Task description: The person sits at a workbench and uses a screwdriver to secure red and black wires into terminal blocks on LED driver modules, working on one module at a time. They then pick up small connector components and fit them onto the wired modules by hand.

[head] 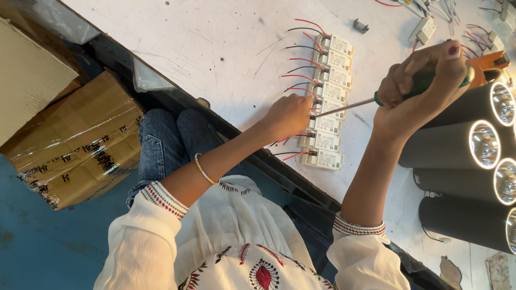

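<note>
Green-handled screwdriver (376,96) in fisted right hand (424,86), left hand (290,115) pinching wires (301,88)

White worktable (215,37), scuffed w/ dark marks. On it: row of small white driver boxes (329,102) w/ red/black leads, black cylindrical lamps (457,145) lying sideways, more white boxes (424,29) far edge, small grey clip (360,25), possibly metal.

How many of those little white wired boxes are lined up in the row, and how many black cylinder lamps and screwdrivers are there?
White wired boxes in the row: 8
Black cylinder lamps: 4
Green-handled screwdriver, in the right hand: 1
Total: 13
</note>
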### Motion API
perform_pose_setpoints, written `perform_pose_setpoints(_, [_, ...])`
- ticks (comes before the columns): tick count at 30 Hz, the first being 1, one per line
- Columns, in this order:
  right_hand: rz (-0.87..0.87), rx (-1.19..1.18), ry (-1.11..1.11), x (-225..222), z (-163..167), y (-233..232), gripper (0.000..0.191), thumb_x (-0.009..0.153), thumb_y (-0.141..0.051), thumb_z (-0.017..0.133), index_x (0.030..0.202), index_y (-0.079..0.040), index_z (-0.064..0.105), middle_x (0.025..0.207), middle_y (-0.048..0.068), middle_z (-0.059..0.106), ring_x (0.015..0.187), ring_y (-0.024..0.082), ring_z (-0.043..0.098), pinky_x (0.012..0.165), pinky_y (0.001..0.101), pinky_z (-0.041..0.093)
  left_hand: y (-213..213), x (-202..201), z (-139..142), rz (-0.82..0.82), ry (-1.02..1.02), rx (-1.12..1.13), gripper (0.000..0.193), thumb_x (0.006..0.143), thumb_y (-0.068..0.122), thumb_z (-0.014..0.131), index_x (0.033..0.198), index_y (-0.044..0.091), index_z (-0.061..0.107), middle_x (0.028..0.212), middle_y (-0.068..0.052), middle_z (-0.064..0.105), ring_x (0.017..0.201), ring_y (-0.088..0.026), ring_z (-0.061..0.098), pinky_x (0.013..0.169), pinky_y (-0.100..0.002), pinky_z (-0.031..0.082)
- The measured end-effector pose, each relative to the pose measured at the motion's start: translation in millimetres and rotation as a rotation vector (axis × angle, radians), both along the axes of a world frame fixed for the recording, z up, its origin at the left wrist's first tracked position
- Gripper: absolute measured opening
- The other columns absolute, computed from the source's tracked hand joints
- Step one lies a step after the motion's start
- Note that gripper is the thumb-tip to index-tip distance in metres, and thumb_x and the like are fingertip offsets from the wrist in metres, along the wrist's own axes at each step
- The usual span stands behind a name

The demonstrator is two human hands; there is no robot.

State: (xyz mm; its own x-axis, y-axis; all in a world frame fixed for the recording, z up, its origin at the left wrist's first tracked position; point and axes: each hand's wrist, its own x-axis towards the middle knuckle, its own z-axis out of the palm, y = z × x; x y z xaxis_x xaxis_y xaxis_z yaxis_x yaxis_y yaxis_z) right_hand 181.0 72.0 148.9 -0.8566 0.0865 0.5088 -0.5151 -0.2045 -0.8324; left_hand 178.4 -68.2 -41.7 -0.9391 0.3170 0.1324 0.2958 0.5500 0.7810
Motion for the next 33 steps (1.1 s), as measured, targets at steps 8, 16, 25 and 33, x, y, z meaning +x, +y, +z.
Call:
perform_pose_setpoints(8, [-0.039,-0.015,-0.008,1,1,-6,0.041,0.111,-0.033,0.061,0.086,-0.005,0.044,0.061,0.003,0.035,0.043,0.008,0.027,0.041,0.0263,0.018,12,-9,-15,-0.016,0.175,0.006,0.009,0.083,0.01,0.063,0.088,0.003,0.064,0.086,-0.016,0.071,0.084,-0.036,0.07,0.075,-0.049,0.054])
perform_pose_setpoints(16, [-0.049,-0.023,0.033,9,15,2,0.045,0.116,-0.033,0.059,0.084,-0.004,0.046,0.066,0.004,0.039,0.045,0.012,0.032,0.042,0.0278,0.022,-72,1,46,-0.046,-0.216,0.07,0.032,0.103,0.028,0.053,0.091,0.008,0.075,0.085,-0.014,0.074,0.082,-0.033,0.074,0.08,-0.044,0.058])
perform_pose_setpoints(25, [0.474,-0.167,-0.284,-44,44,-57,0.043,0.118,-0.047,0.05,0.092,-0.013,0.055,0.064,-0.004,0.041,0.05,0.005,0.036,0.039,0.0211,0.027,-87,63,124,-0.446,0.04,0.623,0.049,0.112,0.046,0.044,0.13,0.013,0.075,0.127,-0.013,0.055,0.126,-0.023,0.051,0.117,-0.038,0.035])
perform_pose_setpoints(33, [0.339,0.987,-0.025,10,17,-121,0.043,0.098,-0.008,0.065,0.138,-0.008,0.047,0.112,0.006,0.07,0.1,0.015,0.067,0.071,0.03,0.056,-139,43,88,0.052,-0.233,1.242,0.052,0.114,0.043,0.049,0.136,-0.003,0.058,0.08,0.009,0.035,0.074,-0.005,0.035,0.07,-0.024,0.035])
